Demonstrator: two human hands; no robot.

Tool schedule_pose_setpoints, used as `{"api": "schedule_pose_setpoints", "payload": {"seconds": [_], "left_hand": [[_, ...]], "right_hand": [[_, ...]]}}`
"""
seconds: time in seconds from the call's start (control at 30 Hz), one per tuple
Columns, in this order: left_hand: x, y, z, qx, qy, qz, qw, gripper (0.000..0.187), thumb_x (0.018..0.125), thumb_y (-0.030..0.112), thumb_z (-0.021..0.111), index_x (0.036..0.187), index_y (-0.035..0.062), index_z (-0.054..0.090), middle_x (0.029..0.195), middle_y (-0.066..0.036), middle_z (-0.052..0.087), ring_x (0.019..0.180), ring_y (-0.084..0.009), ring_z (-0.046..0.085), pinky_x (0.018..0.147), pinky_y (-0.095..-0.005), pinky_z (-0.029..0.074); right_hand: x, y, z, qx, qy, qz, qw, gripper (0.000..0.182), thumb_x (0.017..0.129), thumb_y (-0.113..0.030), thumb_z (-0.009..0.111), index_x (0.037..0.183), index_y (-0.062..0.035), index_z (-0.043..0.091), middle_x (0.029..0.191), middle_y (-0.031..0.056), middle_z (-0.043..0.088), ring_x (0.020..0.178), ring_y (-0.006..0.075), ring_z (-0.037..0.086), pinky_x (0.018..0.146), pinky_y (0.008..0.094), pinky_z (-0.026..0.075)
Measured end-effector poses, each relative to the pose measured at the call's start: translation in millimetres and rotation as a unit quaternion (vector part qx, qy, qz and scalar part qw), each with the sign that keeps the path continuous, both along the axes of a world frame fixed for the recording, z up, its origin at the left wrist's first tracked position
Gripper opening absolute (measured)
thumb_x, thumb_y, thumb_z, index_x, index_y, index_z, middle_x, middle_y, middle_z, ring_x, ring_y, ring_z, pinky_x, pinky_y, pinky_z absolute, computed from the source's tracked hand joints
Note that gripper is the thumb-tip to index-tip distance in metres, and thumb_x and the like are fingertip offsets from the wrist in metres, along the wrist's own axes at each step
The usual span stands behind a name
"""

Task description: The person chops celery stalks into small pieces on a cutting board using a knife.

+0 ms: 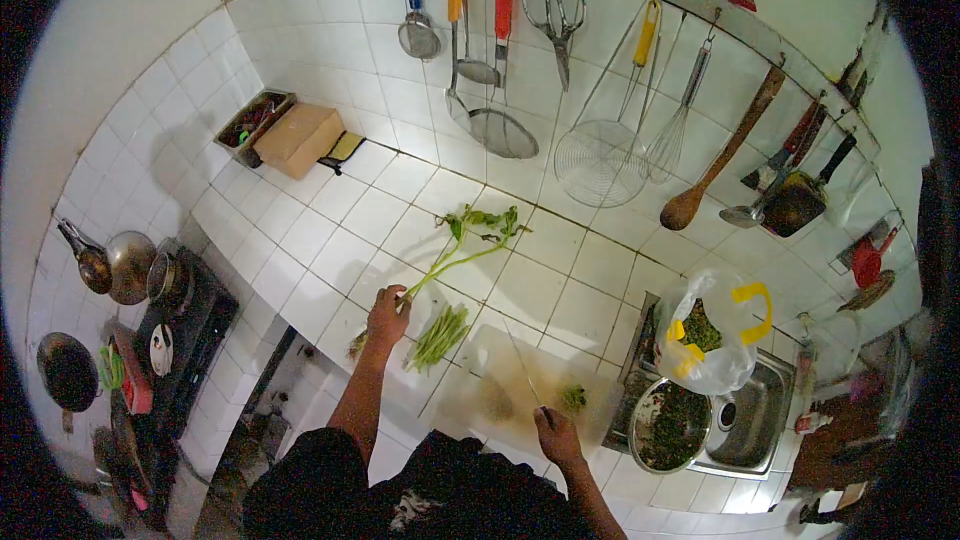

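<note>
My left hand (388, 318) is closed around the lower ends of long green stalks (440, 265), whose leafy tops (485, 225) lie on the white tiles toward the wall. Beside that hand, a bundle of trimmed green stems (438, 338) rests on the counter. My right hand (557, 437) grips a knife (525, 365) by its handle, with the thin blade pointing away from me over a pale cutting board (490, 350). A small heap of chopped greens (573, 398) sits on the board near the right hand. Some plant scraps (357, 343) are partly hidden behind my left wrist.
At right, a metal bowl of chopped greens (668, 430) and a plastic bag with yellow handles (705, 335) stand by the steel sink (745, 420). Utensils, including a wooden spoon (700, 190), hang on the tiled wall. A cardboard box (300, 140) occupies the far corner; a stove (200, 315) is left.
</note>
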State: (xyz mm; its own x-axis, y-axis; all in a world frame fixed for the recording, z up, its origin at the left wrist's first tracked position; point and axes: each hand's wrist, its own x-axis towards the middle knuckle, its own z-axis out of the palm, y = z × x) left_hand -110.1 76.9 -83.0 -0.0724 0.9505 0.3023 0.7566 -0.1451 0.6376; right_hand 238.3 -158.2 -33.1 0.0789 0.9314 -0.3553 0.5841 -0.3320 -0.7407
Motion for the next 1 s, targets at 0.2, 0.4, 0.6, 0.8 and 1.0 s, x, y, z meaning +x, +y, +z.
{"api": "schedule_pose_setpoints", "payload": {"seconds": [0.2,0.4,0.6,0.8,1.0], "left_hand": [[-2.5,12.5,20.4,-0.024,0.08,-0.039,0.996,0.017,0.09,0.024,0.061,0.104,0.0146,0.06,0.09,-0.012,0.058,0.08,-0.0307,0.062,0.068,-0.0427,0.051],[6.9,20.4,63.0,0.032,-0.047,-0.029,0.998,0.021,0.096,0.023,0.052,0.106,0.0071,0.062,0.095,-0.014,0.064,0.081,-0.0313,0.062,0.069,-0.0422,0.05],[38.3,-8.7,100.3,-0.093,-0.218,-0.021,0.971,0.018,0.098,0.018,0.051,0.104,0.0033,0.059,0.081,-0.006,0.062,0.063,-0.0123,0.051,0.059,-0.0295,0.044],[47.1,-23.8,102.3,-0.071,-0.269,-0.032,0.96,0.026,0.101,0.03,0.046,0.105,0.0058,0.056,0.078,-0.004,0.058,0.06,-0.0092,0.051,0.053,-0.0259,0.043],[7.1,4.3,90.7,0.011,-0.103,-0.009,0.995,0.027,0.1,0.027,0.047,0.1,0.0025,0.058,0.088,-0.013,0.065,0.076,-0.0252,0.062,0.069,-0.0359,0.051]], "right_hand": [[-11.7,15.2,13.2,-0.001,0.005,-0.018,1.0,0.055,0.096,-0.048,0.043,0.111,0.0004,0.064,0.107,0.0243,0.065,0.099,0.0415,0.062,0.087,0.0453,0.049],[-26.8,56.9,16.5,0.112,0.01,0.026,0.993,0.052,0.098,-0.044,0.045,0.105,0.0047,0.06,0.084,0.0235,0.064,0.077,0.0339,0.062,0.074,0.0436,0.047],[-59.9,130.8,85.7,0.141,0.123,0.043,0.981,0.049,0.095,-0.044,0.053,0.086,0.0041,0.054,0.068,0.015,0.055,0.064,0.0211,0.049,0.063,0.0396,0.044],[-89.2,188.5,100.2,0.14,0.079,0.059,0.985,0.045,0.09,-0.044,0.058,0.095,0.0001,0.059,0.076,0.0189,0.063,0.07,0.0332,0.063,0.066,0.0405,0.049],[-97.9,191.6,81.1,0.148,0.081,0.062,0.984,0.043,0.091,-0.042,0.058,0.091,0.0011,0.057,0.072,0.0164,0.06,0.066,0.0283,0.055,0.063,0.0398,0.046]]}}
